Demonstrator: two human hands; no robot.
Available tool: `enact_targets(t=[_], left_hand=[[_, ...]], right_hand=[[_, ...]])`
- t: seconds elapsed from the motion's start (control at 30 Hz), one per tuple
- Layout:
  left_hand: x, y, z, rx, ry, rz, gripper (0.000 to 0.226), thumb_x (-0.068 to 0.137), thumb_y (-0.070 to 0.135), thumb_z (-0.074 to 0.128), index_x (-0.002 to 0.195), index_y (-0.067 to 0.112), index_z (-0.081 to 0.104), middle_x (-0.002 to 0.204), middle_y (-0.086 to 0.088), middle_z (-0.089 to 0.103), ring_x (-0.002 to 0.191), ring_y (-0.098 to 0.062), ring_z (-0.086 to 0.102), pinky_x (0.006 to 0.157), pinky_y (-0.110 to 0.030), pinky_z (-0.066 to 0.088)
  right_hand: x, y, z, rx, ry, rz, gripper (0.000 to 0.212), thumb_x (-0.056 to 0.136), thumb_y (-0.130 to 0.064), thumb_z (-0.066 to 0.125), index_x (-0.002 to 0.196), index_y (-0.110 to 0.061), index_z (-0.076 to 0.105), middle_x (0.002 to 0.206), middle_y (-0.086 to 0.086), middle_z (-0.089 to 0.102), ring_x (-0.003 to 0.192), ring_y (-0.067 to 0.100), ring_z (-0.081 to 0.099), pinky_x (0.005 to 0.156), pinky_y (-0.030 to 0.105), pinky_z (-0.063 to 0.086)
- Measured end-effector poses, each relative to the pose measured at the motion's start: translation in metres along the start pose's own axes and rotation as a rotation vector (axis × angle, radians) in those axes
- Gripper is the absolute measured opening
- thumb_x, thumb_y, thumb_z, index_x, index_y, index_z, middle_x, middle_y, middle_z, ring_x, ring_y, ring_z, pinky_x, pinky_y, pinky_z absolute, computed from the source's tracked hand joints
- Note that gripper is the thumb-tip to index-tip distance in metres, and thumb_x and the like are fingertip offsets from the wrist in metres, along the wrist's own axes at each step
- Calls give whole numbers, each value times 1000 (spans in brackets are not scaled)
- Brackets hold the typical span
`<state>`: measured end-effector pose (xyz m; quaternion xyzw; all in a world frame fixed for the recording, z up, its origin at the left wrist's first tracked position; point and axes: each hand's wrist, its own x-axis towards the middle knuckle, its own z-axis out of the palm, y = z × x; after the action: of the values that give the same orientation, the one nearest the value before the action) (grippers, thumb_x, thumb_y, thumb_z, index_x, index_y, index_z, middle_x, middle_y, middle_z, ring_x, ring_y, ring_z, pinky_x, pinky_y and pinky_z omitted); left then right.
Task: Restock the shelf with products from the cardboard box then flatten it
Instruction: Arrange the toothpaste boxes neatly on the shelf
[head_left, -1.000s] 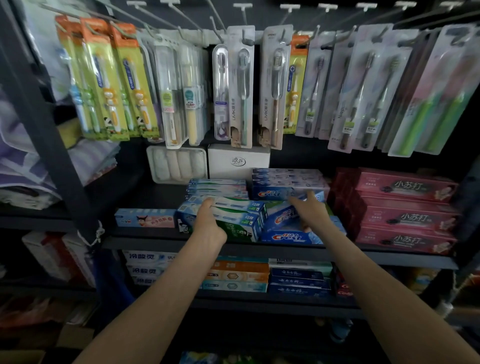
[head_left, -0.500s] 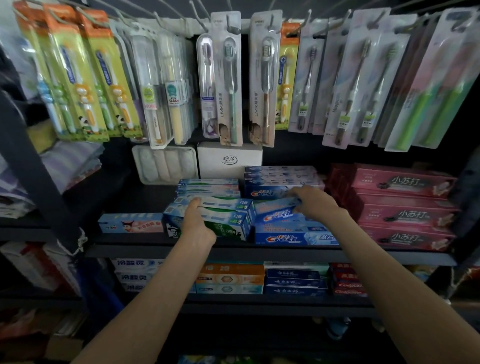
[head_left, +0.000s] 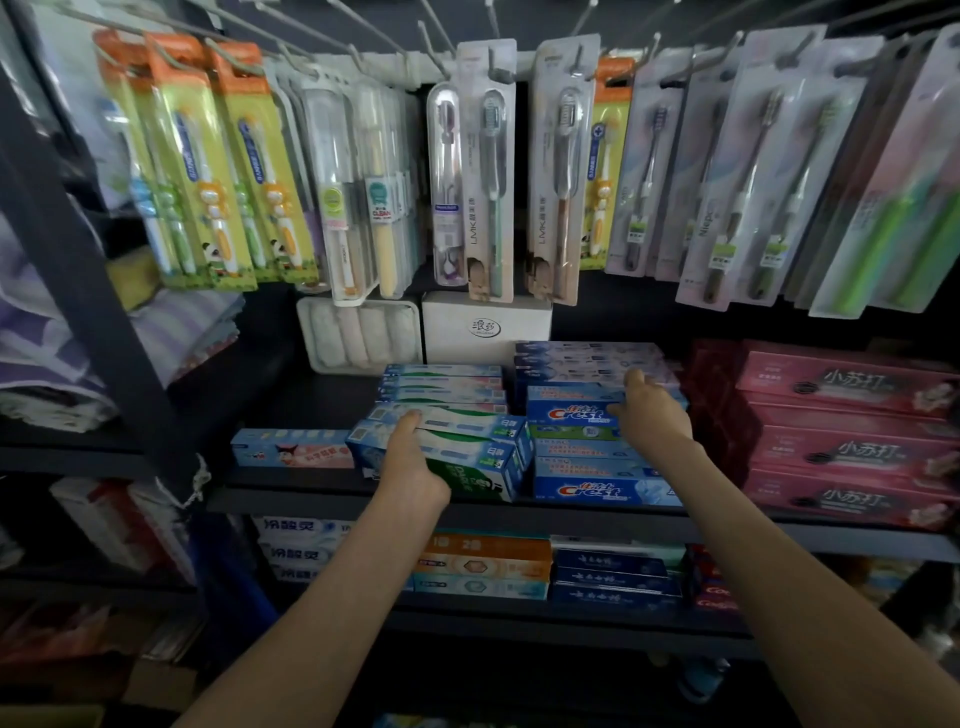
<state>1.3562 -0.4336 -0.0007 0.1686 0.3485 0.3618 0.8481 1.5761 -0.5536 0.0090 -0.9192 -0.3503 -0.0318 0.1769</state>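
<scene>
— So, where is the left hand (head_left: 415, 462)?
— Its fingers are curled over the green-and-white cardboard toothpaste boxes (head_left: 478, 470) at the front edge of the dark metal shelf (head_left: 311, 501).
— And the right hand (head_left: 652, 415)?
— It lies over the right end of the blue rectangular Crest toothpaste box (head_left: 571, 413), top of the neighbouring pile. I cannot tell whether it grips. 3 rows of pink cardboard boxes (head_left: 841, 452) sit toward the right edge.

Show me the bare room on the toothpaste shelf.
Free: dark shelf board behind the small blue-and-pink cartoon box, before the white towel pack. Crowded: green-white boxes, blue Crest boxes and pink boxes stand packed together.
</scene>
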Motion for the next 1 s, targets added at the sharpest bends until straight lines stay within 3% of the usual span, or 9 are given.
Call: enact_targets(t=[0.13, 0.27, 0.4, 0.57, 0.7, 0.83, 1.0], left_hand=[[-8, 0, -3, -10, 2, -6, 37, 93, 32, 57, 124, 11, 59, 122, -16, 63, 102, -32, 62, 71, -45, 50], [-9, -1, -8, 8, 18, -17, 39, 93, 32, 57, 127, 11, 58, 125, -16, 62, 113, -33, 59, 87, -49, 49], [-9, -5, -14, 31, 23, -15, 39, 93, 32, 58, 126, 12, 59, 124, -15, 62, 112, -33, 59, 97, -51, 46], [-17, -11, -16, 50, 17, -26, 38, 93, 33, 58, 124, 11, 60, 121, -14, 63, 111, -33, 60, 92, -48, 47], [-26, -14, -16, 62, 6, -43, 39, 93, 34, 57, 124, 11, 59, 122, -16, 62, 107, -33, 60, 83, -47, 48], [-31, -13, -19, 57, -21, -56, 41, 93, 35, 56, 126, 11, 57, 124, -17, 61, 111, -34, 59, 87, -50, 48], [-34, -10, -27, 106, -23, -18, 43, 89, 37, 60, 123, 12, 60, 121, -17, 63, 109, -35, 62, 96, -54, 46]], right_hand=[[-2, -2, 4, -57, 0, -38, 48, 93, -24, 57, 132, -3, 37, 131, 19, 48, 120, 35, 47, 86, 43, 46], [-8, -7, 9, -73, 3, -57, 39, 94, -8, 48, 131, -1, 42, 132, 18, 47, 123, 33, 43, 89, 42, 45], [-17, -9, 10, -158, 33, -90, 46, 92, -6, 46, 138, -5, 40, 139, 15, 39, 128, 33, 34, 100, 42, 38], [-28, -11, 6, -142, 42, -90, 58, 93, -12, 48, 147, -11, 26, 144, 13, 33, 131, 32, 29, 106, 44, 29], [-37, -17, 5, -162, -55, -193, 57, 95, -14, 43, 148, -18, 24, 152, 5, 27, 136, 29, 26, 109, 46, 24], [-44, -13, 2, -254, -138, -151, 61, 96, -17, 40, 151, -18, 13, 156, 0, 17, 136, 30, 26, 109, 45, 25], [-64, -30, -10, -63, -130, -160, 63, 96, -27, 45, 151, -17, 14, 158, 4, 13, 142, 28, 16, 112, 47, 19]])
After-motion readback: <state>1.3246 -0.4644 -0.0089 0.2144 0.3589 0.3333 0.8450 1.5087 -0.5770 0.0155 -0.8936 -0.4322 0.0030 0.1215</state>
